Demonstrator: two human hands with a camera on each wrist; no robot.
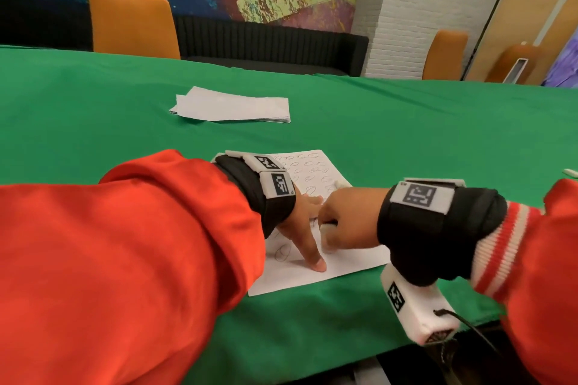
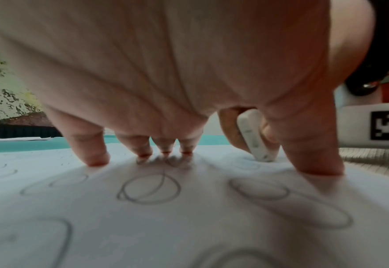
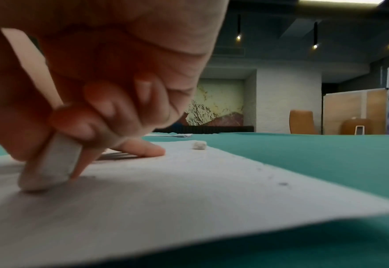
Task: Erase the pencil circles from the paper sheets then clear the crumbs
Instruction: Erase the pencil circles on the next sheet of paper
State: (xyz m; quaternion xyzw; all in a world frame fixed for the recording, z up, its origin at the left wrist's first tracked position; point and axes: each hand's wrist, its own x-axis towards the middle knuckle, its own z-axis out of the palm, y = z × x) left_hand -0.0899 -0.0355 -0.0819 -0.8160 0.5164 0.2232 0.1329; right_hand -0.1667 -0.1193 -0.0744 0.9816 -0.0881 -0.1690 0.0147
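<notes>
Right hand (image 1: 344, 219) is down on the paper sheet (image 1: 353, 262), grip pinched tight around a white eraser (image 3: 48, 163), whose lower end is pressed onto the page near the sheet's middle. Left hand (image 1: 300, 222) is spread flat-fingered, fingertips (image 2: 97, 161) planted on the sheet, grip holding nothing; it looks like an anchor, so the paper won't skate across the green bench (image 1: 125, 109) under the rubbing. Pencil circles (image 1: 309, 170) fill the far part of the page and sit under the left palm too, while the near right part looks bare (plenty left to do, by my reckoning). A pale lump (image 3: 199, 145), perhaps an eraser piece, lies on the sheet's far edge, and grey crumbs (image 3: 283, 184) speckle the right margin, waiting for the sweep. A stack of other sheets (image 1: 231, 106) lies well apart, farther back on the bench. 1 small white item (image 1: 570, 172) sits off to the right; I can't tell what it is.
</notes>
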